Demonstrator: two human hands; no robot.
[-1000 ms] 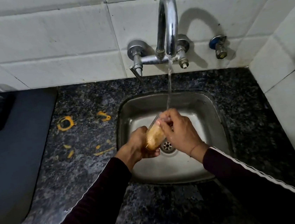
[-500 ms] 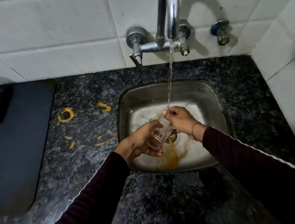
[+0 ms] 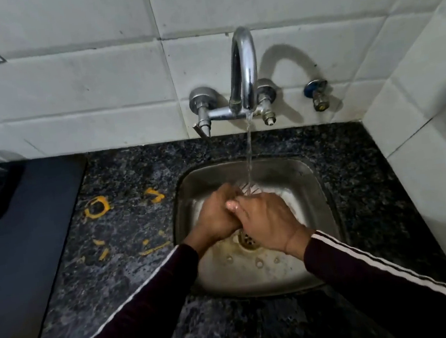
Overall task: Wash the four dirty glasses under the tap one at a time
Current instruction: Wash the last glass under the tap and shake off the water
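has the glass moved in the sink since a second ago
Yes. The glass has gone from beside the drain toward the sink's back wall, under the stream, both hands around it.

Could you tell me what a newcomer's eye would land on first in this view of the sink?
Most striking are the two hands, left hand and right hand, clasped round a clear glass in the middle of the steel sink. A thin stream of water falls from the chrome tap onto the glass's rim. Left of the sink, yellow-orange smears mark the dark speckled counter.
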